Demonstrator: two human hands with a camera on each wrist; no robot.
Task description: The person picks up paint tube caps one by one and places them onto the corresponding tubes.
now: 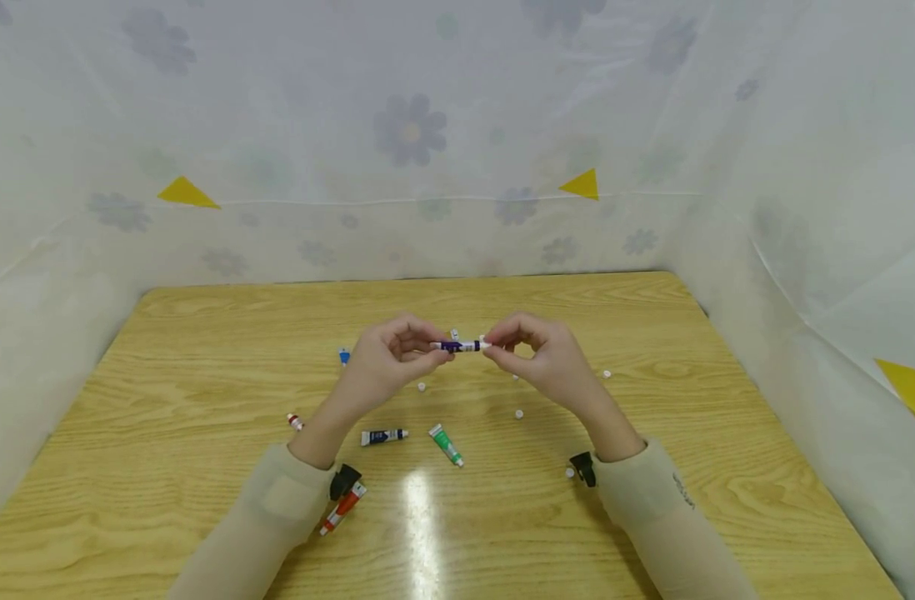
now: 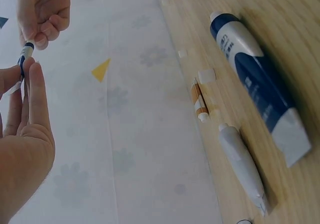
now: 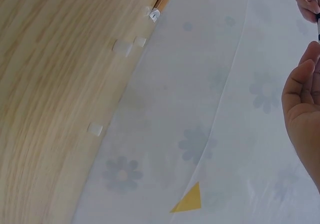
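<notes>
Up above the smooth wooden table [image 1: 202, 350], both hands hold one small purple tube [image 1: 460, 346] lying sideways in the air. Left hand [image 1: 386, 360] pinches one end with bent fingers. Right hand [image 1: 542, 357] pinches the white cap end. The tube is thin and round, purple with white ends. On the table lie a green tube [image 1: 446, 444], a dark blue tube [image 1: 383, 437], a red tube [image 1: 343, 507] and little white caps [image 1: 519, 413]. Thin flowery cloth [image 1: 410, 129] hangs all around.

Beige sleeves to the wrists — black wrist cameras — bare hands [image 1: 465, 358].
</notes>
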